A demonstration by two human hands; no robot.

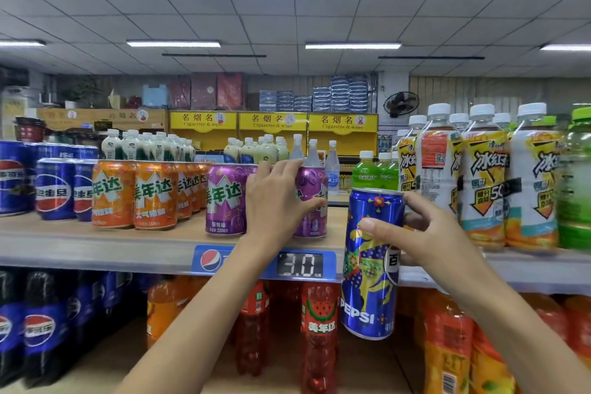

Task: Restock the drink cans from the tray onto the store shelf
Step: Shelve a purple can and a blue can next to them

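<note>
Along the left end of the shelf (96, 243), blue Pepsi cans (54, 189) are standing upright in rows, and just beside them, toward the middle, orange cans (134, 195) are lining up the same way. Next come the purple cans (225, 198), standing near the front edge of the shelf above the price tag (265, 262).

The left hand (275, 201) is reaching over the front edge and wrapping around one purple can (311, 201), fingers curled over its top and side; it looks to be nudging or steadying that can, though I cannot tell which. To the right of this can the shelf surface is lying bare as far as the tea bottles (483, 182) crowding the right end, with green bottles (374, 174) standing further back behind the gap.

The right hand (425, 233) is closed on a tall blue Pepsi can (371, 262), holding it in front of the shelf edge, long axis nearly upright with the base tilting slightly toward the person. The can is hanging below and just before the bare gap, so the right hand is the nearer one to it; the move probably calls for lifting the base over the front lip and setting it down upright.

No tray is in view. On the lower shelf, bottled drinks (319, 323) are filling the row.
</note>
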